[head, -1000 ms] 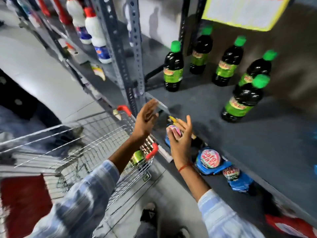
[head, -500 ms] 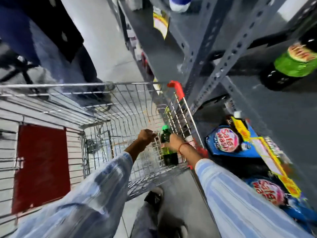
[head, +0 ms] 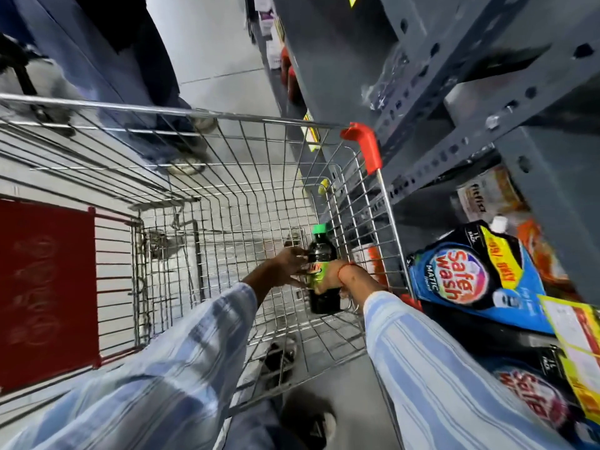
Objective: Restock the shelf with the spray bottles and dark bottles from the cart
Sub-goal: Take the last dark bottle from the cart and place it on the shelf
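Observation:
A dark bottle [head: 319, 251] with a green cap and green label stands upright in the near right corner of the wire cart [head: 227, 196]. My right hand [head: 337, 277] is wrapped around its labelled middle from the right. My left hand [head: 289, 266] touches the bottle's left side with fingers spread on it. The rest of the cart basket looks bare. The grey metal shelf [head: 454, 102] rises on the right; no spray bottles are in view.
Blue detergent pouches [head: 470, 277] lie on the lower shelf to the right, with yellow price tags [head: 581, 345]. A red cart panel [head: 45, 287] is at left. Another person's legs [head: 152, 92] stand beyond the cart. My shoe [head: 308, 420] is below.
I turned from the shelf down to the cart. Both hands reached into the basket, and my right hand closed on the dark bottle, which has stayed in the corner.

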